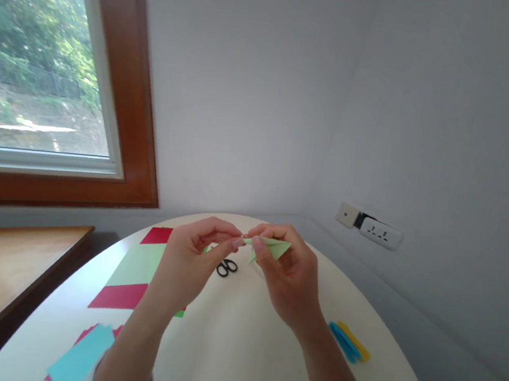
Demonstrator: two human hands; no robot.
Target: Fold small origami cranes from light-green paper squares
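A small piece of folded light green paper [275, 247] is held up above the white round table [233, 350]. My right hand [287, 276] is closed on it, the thumb pressing its near side. My left hand [201, 255] pinches at the paper's narrow left tip, thumb and forefinger together; the tip itself is mostly covered by the fingers. Just below and between the hands, scissors [227, 267] with black handles lie on the table, their blades partly behind my left hand.
Red and pale green paper sheets [134, 265] lie at the left, partly behind my left arm. Nearer are light blue strips [81, 358] over pink ones. Blue and yellow strips [351, 342] lie at the right. Walls and a wood-framed window [142, 138] stand behind; a socket [381, 233] is on the right wall.
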